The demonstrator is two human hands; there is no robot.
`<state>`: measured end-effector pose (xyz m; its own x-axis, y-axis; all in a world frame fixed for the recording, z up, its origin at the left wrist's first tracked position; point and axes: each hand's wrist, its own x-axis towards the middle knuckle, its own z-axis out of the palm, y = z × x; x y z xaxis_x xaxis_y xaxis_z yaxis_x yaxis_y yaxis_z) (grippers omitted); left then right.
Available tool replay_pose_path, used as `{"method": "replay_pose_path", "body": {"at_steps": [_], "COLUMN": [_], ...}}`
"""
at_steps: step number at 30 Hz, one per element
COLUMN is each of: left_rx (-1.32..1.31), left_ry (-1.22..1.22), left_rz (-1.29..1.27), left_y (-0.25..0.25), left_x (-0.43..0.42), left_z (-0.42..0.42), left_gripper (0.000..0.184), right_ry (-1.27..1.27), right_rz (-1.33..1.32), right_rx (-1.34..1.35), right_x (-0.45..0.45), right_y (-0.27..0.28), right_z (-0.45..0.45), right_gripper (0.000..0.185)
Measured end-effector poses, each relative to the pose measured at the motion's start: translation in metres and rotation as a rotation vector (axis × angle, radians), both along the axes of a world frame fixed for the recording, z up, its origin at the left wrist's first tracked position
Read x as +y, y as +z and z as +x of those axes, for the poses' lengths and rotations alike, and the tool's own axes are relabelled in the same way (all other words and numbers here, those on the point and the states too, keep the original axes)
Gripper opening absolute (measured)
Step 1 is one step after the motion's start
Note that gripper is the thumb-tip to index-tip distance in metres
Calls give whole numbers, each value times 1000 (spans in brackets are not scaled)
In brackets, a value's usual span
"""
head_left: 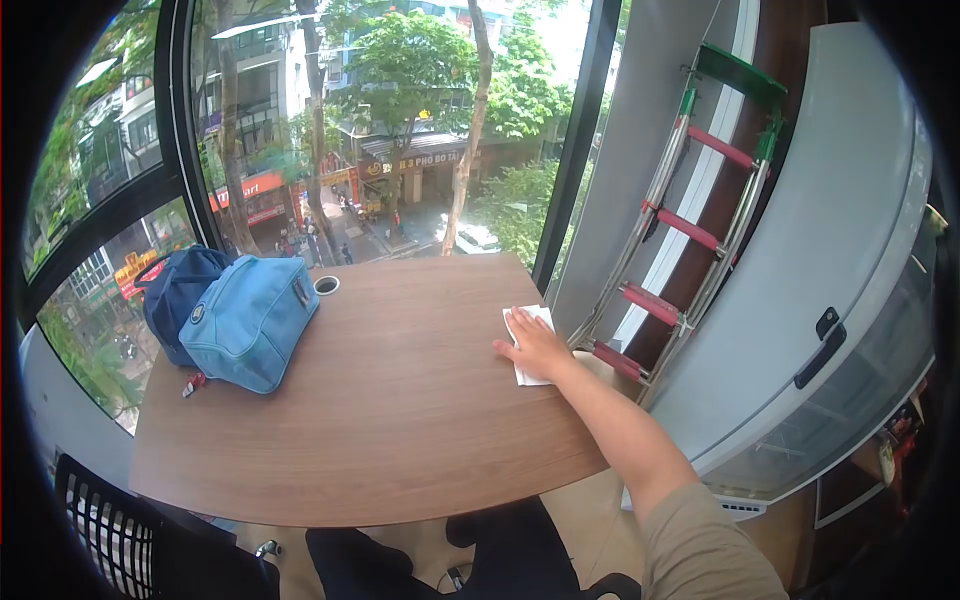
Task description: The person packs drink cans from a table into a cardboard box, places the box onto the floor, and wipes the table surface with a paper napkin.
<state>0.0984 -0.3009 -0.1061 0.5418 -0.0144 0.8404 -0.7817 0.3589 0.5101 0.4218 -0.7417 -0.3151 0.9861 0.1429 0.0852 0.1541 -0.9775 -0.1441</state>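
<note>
My right hand (533, 347) lies flat, fingers spread, on a folded white cloth or tissue (534, 313) near the right edge of the brown wooden table (400, 400). Parts of the white piece show above and below the hand. My left hand is out of view. On the table's left side a light blue bag (255, 325) rests against a dark blue bag (163, 300). Just right of them, by the far edge, stands a small cup with a dark inside (326, 286).
A small red and white item (193, 384) lies beside the bags. Right of the table stand a folding ladder (650, 303) and a tall, pale fridge-like cabinet (770, 250). A black chair (110, 530) is at the lower left. Large windows border the far side.
</note>
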Motion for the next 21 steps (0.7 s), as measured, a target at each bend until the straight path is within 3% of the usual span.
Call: {"method": "replay_pose_path", "body": {"at_steps": [21], "left_rx": [-32], "left_ry": [185], "left_rz": [84], "left_y": [-12], "left_x": [13], "left_z": [-37], "left_gripper": [29], "right_ry": [32], "right_rz": [18], "right_rx": [-54], "right_x": [9], "right_y": [0], "right_z": [-24], "right_gripper": [92]}}
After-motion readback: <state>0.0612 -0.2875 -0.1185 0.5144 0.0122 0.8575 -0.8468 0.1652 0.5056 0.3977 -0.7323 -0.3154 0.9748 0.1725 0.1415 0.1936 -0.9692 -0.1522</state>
